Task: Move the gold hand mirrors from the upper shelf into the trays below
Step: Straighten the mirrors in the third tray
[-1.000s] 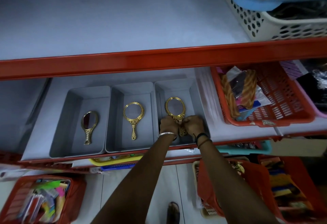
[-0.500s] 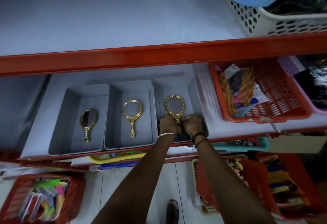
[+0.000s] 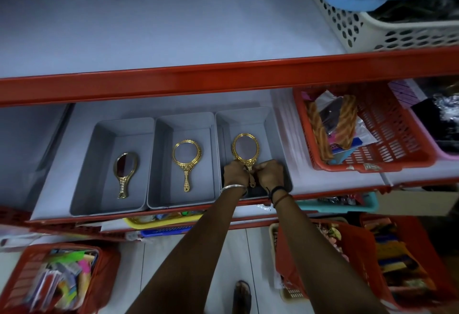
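Observation:
Three grey trays stand side by side on the lower shelf. A small gold mirror (image 3: 125, 172) lies in the left tray (image 3: 104, 140). A round gold mirror (image 3: 186, 162) lies in the middle tray (image 3: 164, 145). A third gold mirror (image 3: 246, 149) sits in the right tray (image 3: 270, 135), its head pointing away. My left hand (image 3: 235, 173) and my right hand (image 3: 270, 174) are both closed on its handle at the tray's near end. The upper shelf (image 3: 149, 28) above shows no mirrors.
A red shelf rail (image 3: 223, 77) crosses above the trays. A red basket (image 3: 387, 140) of packets stands to the right of the trays. A white perforated basket (image 3: 372, 23) sits on the upper shelf at right. More red baskets stand on the floor below.
The view has shifted slightly. Both hands stay on the handle of the right mirror, which sits a little further into the tray.

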Demonstrator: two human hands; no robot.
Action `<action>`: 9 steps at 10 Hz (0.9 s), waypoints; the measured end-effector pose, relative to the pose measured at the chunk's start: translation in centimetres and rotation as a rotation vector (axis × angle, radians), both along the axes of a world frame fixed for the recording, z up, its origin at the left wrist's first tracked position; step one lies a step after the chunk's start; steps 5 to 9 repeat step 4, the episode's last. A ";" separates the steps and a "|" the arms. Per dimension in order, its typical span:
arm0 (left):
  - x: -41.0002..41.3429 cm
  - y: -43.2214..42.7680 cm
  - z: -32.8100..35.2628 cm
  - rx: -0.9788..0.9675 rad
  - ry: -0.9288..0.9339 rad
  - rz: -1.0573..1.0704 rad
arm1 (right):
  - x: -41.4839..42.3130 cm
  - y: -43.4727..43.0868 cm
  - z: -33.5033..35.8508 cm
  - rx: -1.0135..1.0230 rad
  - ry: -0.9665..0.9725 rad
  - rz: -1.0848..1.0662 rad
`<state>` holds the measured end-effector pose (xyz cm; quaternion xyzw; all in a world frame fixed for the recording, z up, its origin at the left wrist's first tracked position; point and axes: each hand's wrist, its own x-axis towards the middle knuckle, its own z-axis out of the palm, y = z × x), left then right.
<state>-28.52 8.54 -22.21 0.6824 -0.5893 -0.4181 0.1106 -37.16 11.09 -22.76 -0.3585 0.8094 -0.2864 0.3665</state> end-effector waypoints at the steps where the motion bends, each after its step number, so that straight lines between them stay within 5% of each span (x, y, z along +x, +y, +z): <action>1: 0.2 0.1 0.5 -0.018 0.005 0.022 | 0.0 0.1 0.4 -0.003 0.012 0.006; 4: 1.8 1.5 2.7 -0.229 0.017 -0.085 | 1.4 1.4 4.1 -0.133 0.161 0.074; 9: 1.8 1.5 2.7 -0.229 0.017 -0.085 | 1.4 1.4 4.1 -0.133 0.161 0.074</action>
